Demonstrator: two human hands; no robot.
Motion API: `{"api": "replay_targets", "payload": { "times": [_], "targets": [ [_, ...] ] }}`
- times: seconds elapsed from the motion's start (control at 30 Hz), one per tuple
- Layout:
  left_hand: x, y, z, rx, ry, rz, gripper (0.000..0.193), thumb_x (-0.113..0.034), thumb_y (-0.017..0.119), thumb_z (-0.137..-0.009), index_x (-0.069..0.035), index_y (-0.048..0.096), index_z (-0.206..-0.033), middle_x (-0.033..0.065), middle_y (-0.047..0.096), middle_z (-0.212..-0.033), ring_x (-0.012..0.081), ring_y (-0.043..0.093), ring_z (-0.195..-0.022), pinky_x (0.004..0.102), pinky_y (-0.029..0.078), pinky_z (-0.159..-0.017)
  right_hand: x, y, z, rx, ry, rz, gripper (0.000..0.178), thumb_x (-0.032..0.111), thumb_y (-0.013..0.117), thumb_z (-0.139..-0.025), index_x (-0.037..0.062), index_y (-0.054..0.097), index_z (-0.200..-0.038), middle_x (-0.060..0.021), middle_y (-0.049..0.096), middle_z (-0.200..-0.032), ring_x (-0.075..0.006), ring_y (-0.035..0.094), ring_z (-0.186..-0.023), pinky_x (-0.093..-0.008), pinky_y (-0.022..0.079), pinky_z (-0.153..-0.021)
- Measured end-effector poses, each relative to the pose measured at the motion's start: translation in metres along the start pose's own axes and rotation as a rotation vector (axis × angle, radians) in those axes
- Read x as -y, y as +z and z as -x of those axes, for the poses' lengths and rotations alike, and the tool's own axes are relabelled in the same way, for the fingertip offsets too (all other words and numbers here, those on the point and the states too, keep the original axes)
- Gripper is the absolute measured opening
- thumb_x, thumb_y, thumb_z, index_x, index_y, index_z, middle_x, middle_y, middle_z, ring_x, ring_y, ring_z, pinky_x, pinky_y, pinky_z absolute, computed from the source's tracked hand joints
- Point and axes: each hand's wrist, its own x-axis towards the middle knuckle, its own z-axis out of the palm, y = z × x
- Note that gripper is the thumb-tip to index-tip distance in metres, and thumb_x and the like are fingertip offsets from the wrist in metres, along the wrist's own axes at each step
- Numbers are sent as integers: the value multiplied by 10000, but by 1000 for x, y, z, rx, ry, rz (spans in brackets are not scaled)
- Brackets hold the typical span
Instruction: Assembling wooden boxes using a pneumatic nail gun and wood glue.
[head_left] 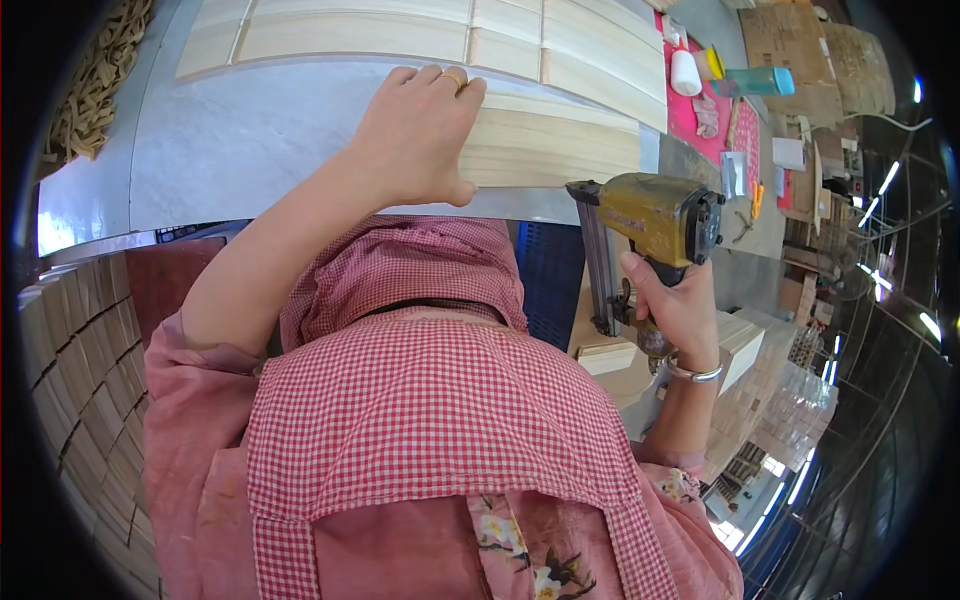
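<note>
My left hand [425,135] is closed around the left end of a pale wooden board [560,140], thumb at the near edge and fingers over the far side. The board lies on the grey tabletop [250,135] close to its front edge. In my right hand [685,310] is a yellow and black nail gun [645,215], gripped by its handle. The nose of the tool is beside the board's near right corner; whether they touch I cannot tell. A long magazine [600,265] runs from the nose back toward me.
A larger slatted wooden panel [400,38] lies beyond the board. At the far right, a white bottle [685,73] and a teal bottle [755,82] rest on pink cloth. Stacked wood pieces [90,390] stand at left, a dark blue crate [550,290] below the table edge.
</note>
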Motion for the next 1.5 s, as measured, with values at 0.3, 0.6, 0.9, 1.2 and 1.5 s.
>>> {"api": "replay_targets", "payload": {
  "times": [0.3,0.6,0.9,1.2,1.5],
  "targets": [
    [2,7,2,-80,26,41,920,-402,826,-555,-1,542,-1333,138,601,-1237,281,564,-1078,381,396,-1042,5,9,4,-34,55,-51,190,130,762,-862,-23,676,-933,-32,622,-649,-84,479,-453,-229,405,-403],
    [28,15,23,-263,132,186,944,-269,849,-559,-56,479,-1400,166,511,-1361,309,565,-1099,396,421,-1056,30,20,15,-60,-1,74,196,98,769,-848,-20,677,-975,-36,645,-704,-92,514,-504,-244,419,-451],
    [47,20,39,-135,131,620,909,-149,822,-579,-97,448,-1405,159,471,-1338,347,560,-1078,397,482,-1001,41,64,27,54,-211,40,236,91,780,-846,-23,666,-1018,-61,681,-786,-119,567,-564,-242,465,-495],
    [45,29,39,-253,151,656,903,-136,812,-543,-93,469,-1378,155,485,-1286,347,547,-1072,396,489,-971,51,86,28,95,-240,45,255,131,793,-859,-21,657,-1013,-55,668,-752,-104,533,-498,-216,436,-430],
    [45,33,38,-238,151,705,1009,-107,794,-517,-137,414,-1450,153,447,-1363,352,514,-1149,409,472,-1015,52,90,31,84,-192,78,241,166,766,-893,-20,660,-1005,-27,624,-653,-101,514,-466,-207,408,-428]
  ]
}}
